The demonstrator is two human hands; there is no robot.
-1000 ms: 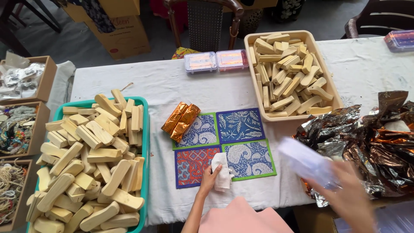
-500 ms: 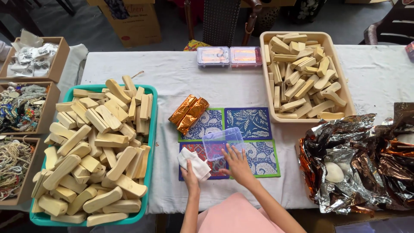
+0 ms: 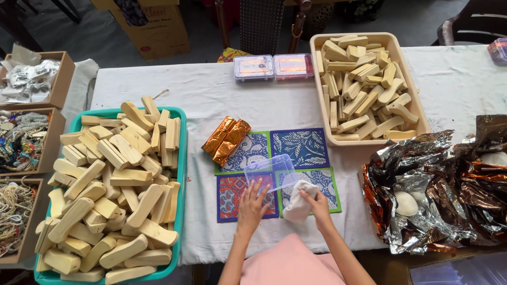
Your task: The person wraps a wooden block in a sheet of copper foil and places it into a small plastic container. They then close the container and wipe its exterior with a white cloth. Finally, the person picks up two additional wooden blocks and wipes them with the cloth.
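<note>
containers first: teal tray [image 3: 181, 158] at left, heaped w/ pale wooden blocks [image 3: 113, 190], too many to count. beige tub [image 3: 322, 113] at upper right, same kind of blocks [image 3: 364, 79], piled to the rim. 3 shallow brown boxes down the left edge: top one [image 3: 64, 79] holds small clear packets, middle one [image 3: 54, 140] holds coloured beadwork, bottom one [image 3: 37, 221] holds pale cord or strings. 2 small clear lidded cases [image 3: 273, 66] side by side at the far edge of the white cloth-covered table [image 3: 211, 95], copper-coloured stuff inside. crumpled foil sheets [image 3: 449, 190], silver and copper, at right, w/ a couple of pale rounded pieces lying in them.

counts: 4 patterned square mats [image 3: 303, 145] in a 2x2 block at centre, green, blue, red-and-blue borders. 2 copper foil-wrapped bars [image 3: 226, 140] lying on the top left mat's corner.

hands: left hand [image 3: 253, 203] flat, fingers spread, pressing on the near edge of a clear plastic lid or box [image 3: 272, 171] that rests over the middle of the mats. right hand [image 3: 316, 203] curled round a white cloth [image 3: 298, 206], gripping it just beside the clear piece, over the lower right mat.

room: bare cloth between tray and mats, and a strip behind the mats up to the cases. near table edge runs just under the mats; the foil hangs past it at right.
</note>
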